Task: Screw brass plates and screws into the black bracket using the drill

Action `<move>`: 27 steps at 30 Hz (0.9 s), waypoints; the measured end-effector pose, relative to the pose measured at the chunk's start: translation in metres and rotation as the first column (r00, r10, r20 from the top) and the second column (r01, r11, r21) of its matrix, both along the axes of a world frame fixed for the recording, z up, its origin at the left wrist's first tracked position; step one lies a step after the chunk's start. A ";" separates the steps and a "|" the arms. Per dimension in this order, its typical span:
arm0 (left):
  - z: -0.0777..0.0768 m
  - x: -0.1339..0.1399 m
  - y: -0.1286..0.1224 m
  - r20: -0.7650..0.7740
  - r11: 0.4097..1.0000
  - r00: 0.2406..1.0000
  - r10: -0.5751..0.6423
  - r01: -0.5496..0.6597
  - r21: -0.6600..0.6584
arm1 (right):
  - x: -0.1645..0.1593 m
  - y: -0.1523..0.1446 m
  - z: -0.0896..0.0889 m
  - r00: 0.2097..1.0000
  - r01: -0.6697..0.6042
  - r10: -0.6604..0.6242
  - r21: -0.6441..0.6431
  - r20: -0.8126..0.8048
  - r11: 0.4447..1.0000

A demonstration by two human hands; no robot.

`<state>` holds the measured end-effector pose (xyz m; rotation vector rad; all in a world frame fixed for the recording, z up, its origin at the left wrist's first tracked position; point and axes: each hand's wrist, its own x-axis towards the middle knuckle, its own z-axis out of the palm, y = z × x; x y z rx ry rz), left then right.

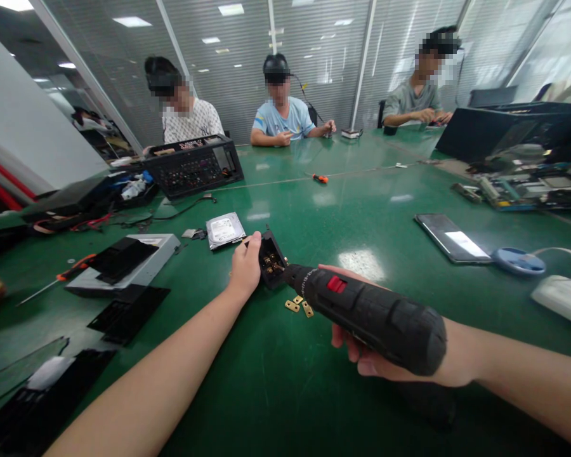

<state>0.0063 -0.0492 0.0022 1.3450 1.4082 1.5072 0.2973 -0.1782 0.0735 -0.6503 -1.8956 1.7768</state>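
My left hand (246, 263) is closed around the far left side of a small black box (276, 284), which is tilted and has brass-coloured parts inside. In my right hand (361, 355) is a black cordless drill (366, 311) with a red switch on top. Its nose points left into the box's opening, where the bit's tip is hard to make out. Several small brass plates with holes (292, 306) lie on the green table just below the box. Beyond my left hand lies a hard drive (224, 230), label side up.
To the left are a metal drive case (164, 244), an orange-handled screwdriver (76, 268) and black panels (128, 314). A phone (452, 238) and a blue round object (518, 261) lie right. An open computer case (195, 165) stands farther back; people sit across the table.
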 end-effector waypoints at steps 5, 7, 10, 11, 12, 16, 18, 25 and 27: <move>0.003 0.002 -0.001 0.007 1.000 1.000 -0.017 0.017 0.002 | -0.002 -0.002 -0.001 1.000 0.015 -0.015 -0.026 -0.010 1.000; 0.004 0.002 -0.002 0.014 1.000 1.000 -0.027 0.027 0.004 | -0.002 -0.002 -0.002 1.000 0.014 -0.014 -0.018 -0.011 1.000; 0.003 0.001 -0.001 0.020 1.000 0.999 -0.029 0.028 0.004 | -0.001 0.000 -0.010 1.000 0.013 -0.013 0.007 -0.029 1.000; 0.001 0.000 0.000 0.020 1.000 0.999 -0.026 0.026 0.004 | 0.000 0.001 -0.014 1.000 0.005 -0.005 0.023 -0.031 1.000; 0.000 -0.001 0.000 0.020 1.000 1.000 -0.023 0.023 0.005 | 0.001 0.003 -0.018 1.000 -0.006 0.007 0.038 -0.030 0.999; -0.003 -0.002 0.002 0.002 1.000 1.000 -0.010 0.010 0.009 | 0.002 0.009 -0.027 0.996 -0.086 0.087 0.046 -0.020 0.995; 0.000 -0.001 0.001 0.005 1.000 1.000 -0.006 0.006 0.001 | 0.000 0.012 -0.022 0.992 -0.123 0.123 0.008 -0.019 0.992; 0.014 0.004 -0.007 -0.045 1.000 0.999 0.003 -0.004 -0.022 | -0.012 0.012 0.003 0.996 -0.070 0.072 -0.046 0.043 0.996; 0.012 0.002 -0.006 -0.044 0.999 0.999 -0.009 0.007 -0.032 | -0.013 0.012 0.003 0.997 -0.066 0.067 -0.048 0.029 0.997</move>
